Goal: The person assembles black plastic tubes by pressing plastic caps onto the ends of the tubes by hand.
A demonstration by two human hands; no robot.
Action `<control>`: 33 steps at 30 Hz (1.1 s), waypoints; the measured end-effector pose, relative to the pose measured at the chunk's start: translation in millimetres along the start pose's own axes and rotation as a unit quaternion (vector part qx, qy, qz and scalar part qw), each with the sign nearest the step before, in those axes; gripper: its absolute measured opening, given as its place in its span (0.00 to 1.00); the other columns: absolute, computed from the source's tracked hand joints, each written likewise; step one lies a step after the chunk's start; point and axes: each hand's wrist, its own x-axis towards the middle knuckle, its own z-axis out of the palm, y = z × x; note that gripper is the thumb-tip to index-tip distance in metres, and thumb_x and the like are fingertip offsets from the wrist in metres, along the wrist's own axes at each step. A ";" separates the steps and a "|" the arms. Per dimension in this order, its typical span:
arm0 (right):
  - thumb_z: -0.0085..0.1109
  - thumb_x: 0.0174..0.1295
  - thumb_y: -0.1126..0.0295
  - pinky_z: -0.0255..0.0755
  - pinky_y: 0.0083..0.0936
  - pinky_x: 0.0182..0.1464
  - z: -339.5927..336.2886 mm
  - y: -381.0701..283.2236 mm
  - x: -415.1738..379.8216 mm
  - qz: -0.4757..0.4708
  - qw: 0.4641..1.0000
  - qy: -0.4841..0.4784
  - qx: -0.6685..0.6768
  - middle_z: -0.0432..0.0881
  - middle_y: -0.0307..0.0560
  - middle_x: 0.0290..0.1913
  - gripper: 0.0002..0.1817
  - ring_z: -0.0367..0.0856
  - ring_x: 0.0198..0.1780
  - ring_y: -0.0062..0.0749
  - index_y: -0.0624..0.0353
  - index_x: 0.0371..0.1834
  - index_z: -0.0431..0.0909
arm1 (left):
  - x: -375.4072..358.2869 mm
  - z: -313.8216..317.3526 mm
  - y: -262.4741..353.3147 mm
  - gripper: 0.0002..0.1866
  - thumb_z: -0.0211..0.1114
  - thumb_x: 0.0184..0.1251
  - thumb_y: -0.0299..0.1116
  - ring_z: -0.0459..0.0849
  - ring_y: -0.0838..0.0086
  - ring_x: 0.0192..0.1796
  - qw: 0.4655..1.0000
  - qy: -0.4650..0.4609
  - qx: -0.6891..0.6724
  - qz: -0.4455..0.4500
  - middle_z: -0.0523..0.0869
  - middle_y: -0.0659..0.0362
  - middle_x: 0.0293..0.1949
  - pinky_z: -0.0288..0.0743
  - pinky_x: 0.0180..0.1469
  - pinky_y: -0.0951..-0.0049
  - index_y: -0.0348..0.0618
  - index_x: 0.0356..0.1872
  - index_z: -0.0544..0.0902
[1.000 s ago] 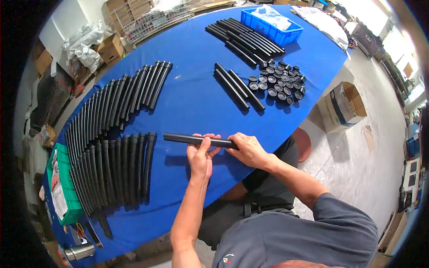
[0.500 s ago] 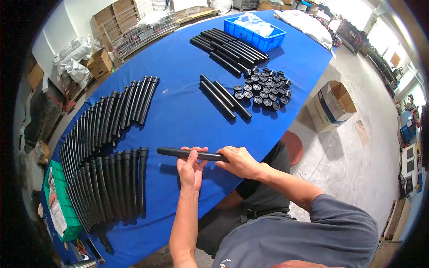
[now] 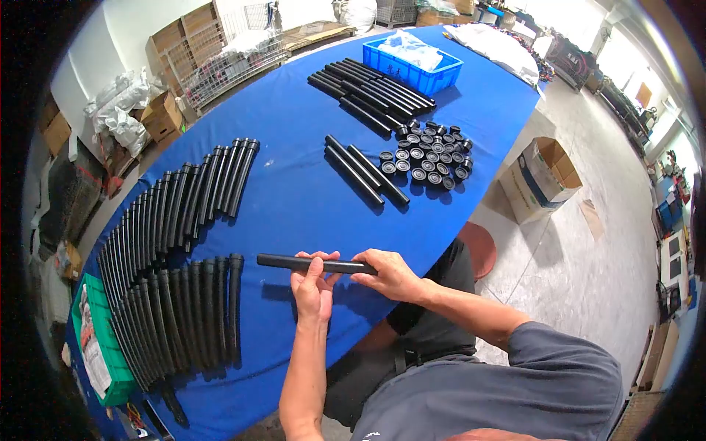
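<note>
A black tube (image 3: 283, 261) lies almost level above the near edge of the blue-covered table (image 3: 294, 206). My left hand (image 3: 315, 283) supports it from below near the middle, thumb in front and fingers behind. My right hand (image 3: 390, 273) is closed around the tube's right end, hiding that tip. Beyond my hands, a few loose black tubes (image 3: 365, 173) rest beside a cluster of round black caps (image 3: 430, 156). To the left, capped black tubes (image 3: 173, 198) stand out in a long fanned row, with a second row of capped tubes (image 3: 187, 316) nearer me.
A blue crate (image 3: 413, 66) holding clear plastic bags sits at the far end, beside a stack of black tubes (image 3: 371, 92). A green bin (image 3: 110, 353) is at the left edge. On the floor to the right are an open cardboard box (image 3: 540, 180) and a red stool (image 3: 478, 250).
The view has shifted slightly. Both hands keep nearly the same hold on the tube, which now looks a little more level.
</note>
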 end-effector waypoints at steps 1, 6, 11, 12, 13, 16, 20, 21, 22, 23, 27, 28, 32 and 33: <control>0.72 0.64 0.64 0.78 0.44 0.41 0.1 0.7 -0.3 -0.003 1.000 0.000 0.000 0.84 0.56 0.40 0.17 0.85 0.41 0.54 0.62 0.50 0.81 | 0.1 -0.3 -0.3 0.08 0.65 0.76 0.25 0.88 0.55 0.57 1.000 -0.006 -0.005 -0.003 0.88 0.54 0.48 0.90 0.52 0.49 0.50 0.48 0.77; 0.72 0.63 0.65 0.79 0.43 0.41 -1.7 -9.7 0.0 -0.064 0.990 0.039 -0.122 0.84 0.55 0.40 0.17 0.85 0.41 0.53 0.61 0.50 0.80 | 1.6 5.7 4.8 0.07 0.65 0.76 0.25 0.88 0.54 0.58 0.999 0.012 -0.048 -0.006 0.89 0.52 0.49 0.89 0.54 0.46 0.49 0.49 0.78; 0.71 0.64 0.62 0.80 0.44 0.42 -3.6 -7.8 -0.6 -0.072 0.985 0.044 -0.154 0.86 0.56 0.39 0.17 0.86 0.42 0.54 0.61 0.50 0.81 | 4.9 -2.6 15.5 0.09 0.65 0.74 0.22 0.89 0.52 0.56 0.999 0.024 0.003 -0.026 0.88 0.48 0.48 0.91 0.51 0.47 0.47 0.49 0.78; 0.71 0.64 0.62 0.80 0.45 0.43 -8.1 -8.1 0.9 -0.033 0.994 0.009 -0.105 0.86 0.57 0.39 0.18 0.87 0.42 0.54 0.61 0.50 0.81 | 4.5 -3.1 16.3 0.09 0.65 0.74 0.22 0.89 0.51 0.55 0.999 0.018 0.007 -0.030 0.88 0.48 0.48 0.91 0.51 0.46 0.46 0.49 0.78; 0.71 0.64 0.61 0.80 0.45 0.43 -11.3 -8.6 2.2 0.006 0.998 -0.025 -0.056 0.86 0.57 0.39 0.18 0.87 0.42 0.55 0.62 0.50 0.81 | 4.1 -4.0 16.0 0.09 0.65 0.74 0.22 0.89 0.51 0.56 0.999 0.012 0.003 -0.033 0.88 0.48 0.48 0.91 0.51 0.46 0.46 0.49 0.78; 0.71 0.64 0.59 0.79 0.47 0.44 -17.7 -11.7 4.4 0.037 0.996 -0.062 -0.043 0.87 0.59 0.38 0.19 0.87 0.42 0.55 0.62 0.49 0.82 | 4.6 -4.2 14.1 0.09 0.65 0.75 0.23 0.89 0.51 0.56 0.999 -0.014 -0.003 -0.039 0.88 0.48 0.48 0.91 0.51 0.45 0.46 0.49 0.77; 0.72 0.64 0.57 0.79 0.46 0.44 -12.5 -7.1 0.3 0.039 0.998 -0.039 -0.016 0.87 0.59 0.38 0.19 0.87 0.42 0.57 0.62 0.47 0.83 | 3.3 -2.3 12.0 0.09 0.64 0.75 0.23 0.88 0.52 0.57 0.999 -0.031 0.014 -0.026 0.88 0.48 0.48 0.92 0.51 0.47 0.46 0.49 0.76; 0.72 0.64 0.57 0.79 0.46 0.44 -11.9 -5.9 0.0 0.043 0.998 -0.043 -0.015 0.87 0.59 0.38 0.19 0.87 0.42 0.57 0.62 0.47 0.83 | 2.6 -1.1 11.6 0.09 0.64 0.75 0.23 0.88 0.52 0.57 0.999 -0.031 0.022 -0.024 0.88 0.48 0.48 0.92 0.51 0.48 0.46 0.50 0.76; 0.72 0.64 0.57 0.79 0.46 0.44 -12.1 -4.8 -0.1 0.047 0.998 -0.047 -0.015 0.87 0.59 0.38 0.20 0.87 0.42 0.57 0.62 0.47 0.83 | 2.6 -1.1 11.7 0.09 0.64 0.75 0.23 0.88 0.52 0.57 0.999 -0.033 0.020 -0.024 0.88 0.48 0.48 0.92 0.51 0.47 0.46 0.50 0.76; 0.72 0.64 0.56 0.79 0.46 0.44 -12.5 -4.2 -0.7 0.051 0.997 -0.050 -0.014 0.87 0.59 0.38 0.20 0.87 0.42 0.57 0.62 0.47 0.83 | 2.7 -1.2 11.8 0.09 0.64 0.75 0.23 0.88 0.52 0.57 0.999 -0.034 0.019 -0.024 0.88 0.48 0.48 0.92 0.51 0.47 0.46 0.50 0.76; 0.72 0.64 0.56 0.79 0.46 0.43 -14.0 -3.1 0.3 0.051 0.997 -0.057 -0.019 0.87 0.58 0.38 0.20 0.87 0.43 0.57 0.61 0.46 0.83 | 2.3 -1.3 11.1 0.10 0.64 0.75 0.22 0.88 0.52 0.57 0.999 -0.031 0.037 -0.018 0.87 0.48 0.48 0.91 0.52 0.46 0.47 0.50 0.75; 0.72 0.64 0.56 0.79 0.46 0.44 -13.0 -2.1 -0.7 0.044 0.997 -0.052 -0.025 0.87 0.58 0.38 0.19 0.87 0.43 0.56 0.61 0.46 0.83 | 2.8 -1.6 10.6 0.10 0.64 0.75 0.22 0.88 0.52 0.57 0.999 -0.033 0.034 -0.020 0.88 0.48 0.49 0.91 0.52 0.47 0.47 0.51 0.75; 0.72 0.63 0.57 0.79 0.45 0.44 -6.0 2.0 -1.3 0.015 0.997 -0.019 -0.067 0.86 0.57 0.39 0.20 0.87 0.44 0.54 0.61 0.46 0.82 | 2.9 3.4 10.2 0.12 0.64 0.75 0.22 0.88 0.52 0.58 1.000 -0.012 0.018 -0.021 0.88 0.48 0.49 0.92 0.51 0.48 0.46 0.53 0.75; 0.72 0.63 0.57 0.80 0.45 0.44 -6.7 -1.3 -1.5 0.001 0.994 -0.012 -0.112 0.86 0.57 0.39 0.20 0.87 0.44 0.53 0.61 0.47 0.82 | 2.4 5.0 10.2 0.12 0.64 0.75 0.22 0.88 0.51 0.58 1.000 0.001 0.013 -0.021 0.88 0.48 0.49 0.92 0.51 0.48 0.46 0.54 0.75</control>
